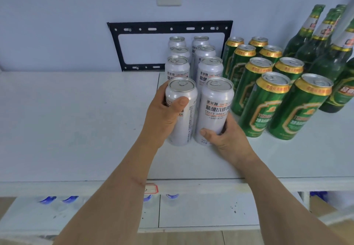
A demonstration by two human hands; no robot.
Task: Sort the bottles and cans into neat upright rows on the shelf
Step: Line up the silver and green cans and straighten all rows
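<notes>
**Two white cans set at the front of their rows**

The left hand (162,114) wraps the left white can (181,110) around its middle, thumb across the front and fingers curled behind it. The right hand (226,135) grips the right white can (214,110) low down, thumb on the front near the base and fingers round its right side. Both cans stand upright on the shelf (76,120), just beside each other and close in front of the other white cans (209,70), which run back in two files toward the wall.

The grips look chosen for lining up: holding each can by its body lets the person nudge it flush with the file behind, and the low right-hand hold keeps that can from tipping while it slides. Placing both at once keeps the two files equal in length.

To the right the green cans (266,103) stand in their own two files, very near the white ones, and the green bottles (314,39) stand upright beyond them at the far right. Each kind is thus kept apart. The sorting seems nearly done; what probably remains is letting go and perhaps squaring the front pair.

A black bracket (170,28) is fixed to the wall behind the cans.
</notes>
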